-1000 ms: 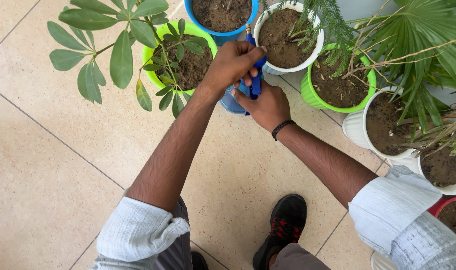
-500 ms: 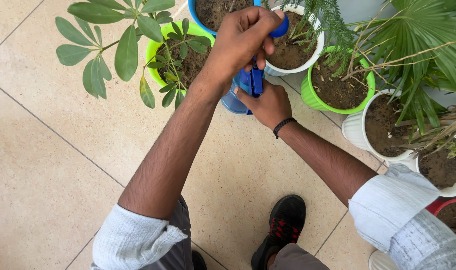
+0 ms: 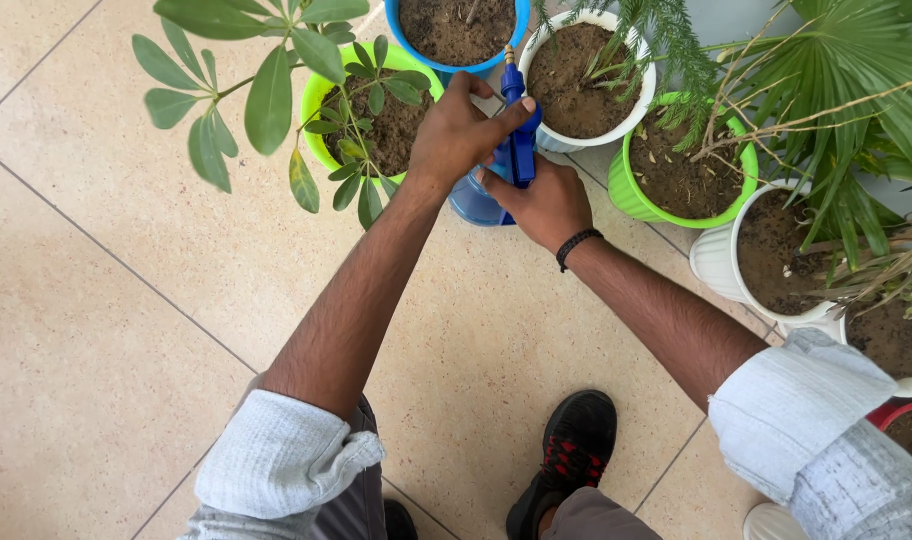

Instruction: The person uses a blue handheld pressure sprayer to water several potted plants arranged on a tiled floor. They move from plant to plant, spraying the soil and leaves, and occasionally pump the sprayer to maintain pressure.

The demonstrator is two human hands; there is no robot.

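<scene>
- The sprayer (image 3: 496, 165), a blue pump bottle, is stood upright on the tiled floor (image 3: 106, 330), between the lime pot (image 3: 311, 110) and the white pot (image 3: 586, 132); its long axis is seen nearly end-on from above.
- The sprayer is located directly ahead of the person, beyond both forearms; both hands are in contact with it, so neither is the nearer.
- The left hand (image 3: 458, 130) is closed over the pump top, thumb extended toward the nozzle.
- The right hand (image 3: 541, 205) is clenched around the handle on the near side; the bottle is thereby steadied.
</scene>
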